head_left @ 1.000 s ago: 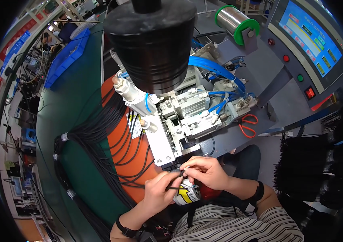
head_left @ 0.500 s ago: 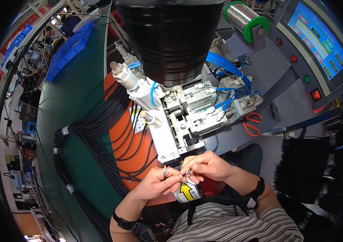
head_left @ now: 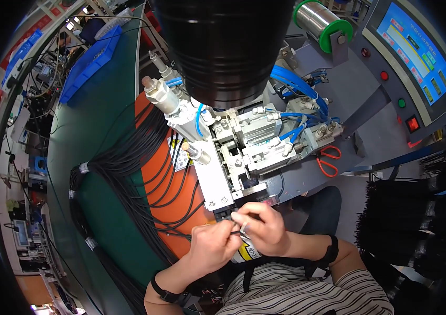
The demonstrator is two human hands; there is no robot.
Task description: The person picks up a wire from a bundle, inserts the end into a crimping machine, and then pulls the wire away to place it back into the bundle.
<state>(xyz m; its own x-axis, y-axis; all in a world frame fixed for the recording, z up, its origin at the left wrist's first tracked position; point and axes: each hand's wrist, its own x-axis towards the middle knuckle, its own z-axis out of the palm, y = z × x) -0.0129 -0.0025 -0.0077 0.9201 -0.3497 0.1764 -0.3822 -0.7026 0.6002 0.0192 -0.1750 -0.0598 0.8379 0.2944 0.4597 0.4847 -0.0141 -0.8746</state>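
Observation:
My left hand and my right hand meet in front of the white metal fixture, both closed. Between their fingertips a short dark stretch of thin cable shows; its coloured wire ends are hidden by my fingers now. The right thumb and forefinger pinch close beside the left fist. Just below the hands lies a label with a yellow arrow, partly covered. Black cables fan out over the orange mat to the left of the fixture.
A large black cylinder hangs over the fixture. Blue air hoses run at its right, near red-handled scissors. A solder wire spool and a control screen stand at the far right. A blue tray sits far left.
Both hands have turned and closed more tightly together, and the coloured wire ends seen before are out of sight. The right hand has shifted slightly left.

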